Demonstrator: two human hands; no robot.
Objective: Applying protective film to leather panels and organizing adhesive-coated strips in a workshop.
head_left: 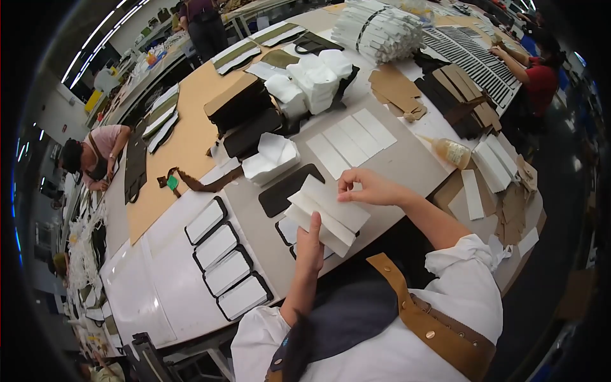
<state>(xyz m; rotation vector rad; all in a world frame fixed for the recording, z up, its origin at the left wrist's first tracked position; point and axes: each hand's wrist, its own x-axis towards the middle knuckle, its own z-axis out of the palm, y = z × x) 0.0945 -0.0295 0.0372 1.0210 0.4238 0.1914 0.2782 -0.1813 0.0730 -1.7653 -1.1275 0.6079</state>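
Several folded white sheets (332, 223) are in my left hand (310, 237), whose thumb presses on their front. My right hand (356, 190) pinches the upper right part of the same sheets. Behind them lies a dark rounded-rectangle piece (285, 189), and more black-edged white pieces (286, 230) are partly hidden under the sheets. A column of black-edged white pieces (210, 219) lies to the left. Beyond my hands are flat white strips (352, 135), a pile of white pieces (270, 159) and stacked black pieces (237, 102).
A glue bottle (453, 153), cardboard pieces (394, 89), a strapped white bundle (375, 28) and slotted racks (464, 51) share the table (159, 267). Co-workers stand at the left (102, 149), far side (200, 28) and right (534, 76). A green object (172, 183) lies near a brown strap.
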